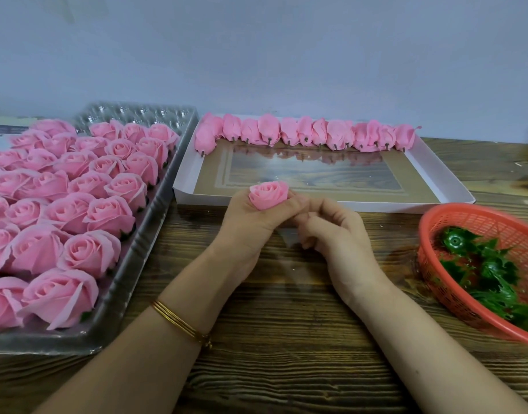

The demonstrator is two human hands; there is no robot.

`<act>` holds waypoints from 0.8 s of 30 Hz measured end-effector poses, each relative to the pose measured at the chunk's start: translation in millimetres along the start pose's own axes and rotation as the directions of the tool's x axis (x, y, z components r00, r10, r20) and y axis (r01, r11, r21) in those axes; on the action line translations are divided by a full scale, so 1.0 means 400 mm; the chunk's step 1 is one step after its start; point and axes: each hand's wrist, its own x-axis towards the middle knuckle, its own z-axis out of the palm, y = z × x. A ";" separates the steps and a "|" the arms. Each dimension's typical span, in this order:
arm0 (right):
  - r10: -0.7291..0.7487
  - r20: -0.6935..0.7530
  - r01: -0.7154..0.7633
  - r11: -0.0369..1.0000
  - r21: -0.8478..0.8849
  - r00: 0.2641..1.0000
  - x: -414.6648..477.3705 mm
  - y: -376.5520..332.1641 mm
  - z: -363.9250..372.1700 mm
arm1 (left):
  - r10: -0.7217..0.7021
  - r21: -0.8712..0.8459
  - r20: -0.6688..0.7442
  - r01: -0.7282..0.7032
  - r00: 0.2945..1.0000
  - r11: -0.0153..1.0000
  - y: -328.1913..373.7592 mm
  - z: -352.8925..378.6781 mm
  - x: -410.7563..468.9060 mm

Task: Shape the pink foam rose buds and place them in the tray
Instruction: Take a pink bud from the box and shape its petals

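Wood-grain bench [286, 339] lies bare in the middle and near edge, hemmed by a clear plastic tray [131, 264] of shaped pink roses [86, 204] on the left, a white shallow box [436, 165] at the back and a red basket [453, 231] of green leaf pieces [489, 273] on the right. A row of unshaped buds [304, 134] lines the box's far wall. The left hand [244, 222], a gold bangle [179, 321] on its wrist, is curled around a pink rose bud [268, 194], bloom upward, above the box's near rim. The right hand [334, 234], fingers bent, touches the left hand's fingertips just below the bud; whether it pinches anything is unclear.
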 end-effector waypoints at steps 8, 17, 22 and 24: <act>-0.025 -0.090 0.034 0.995 0.092 0.996 0.004 -0.006 -0.004 | 0.140 0.291 0.067 -0.153 0.988 0.944 -0.015 0.009 -0.015; 0.034 -0.119 -0.025 0.997 0.072 0.992 0.001 -0.010 0.006 | 0.118 0.350 0.107 -0.148 0.987 0.925 -0.031 0.011 -0.008; 0.033 -0.096 -0.024 0.995 0.097 0.995 -0.004 -0.012 0.007 | 0.117 0.373 0.133 -0.159 0.984 0.914 -0.033 0.008 -0.005; 0.022 -0.086 -0.015 0.997 0.081 0.996 -0.006 -0.014 0.009 | 0.126 0.395 0.138 -0.172 0.982 0.903 -0.030 0.006 -0.006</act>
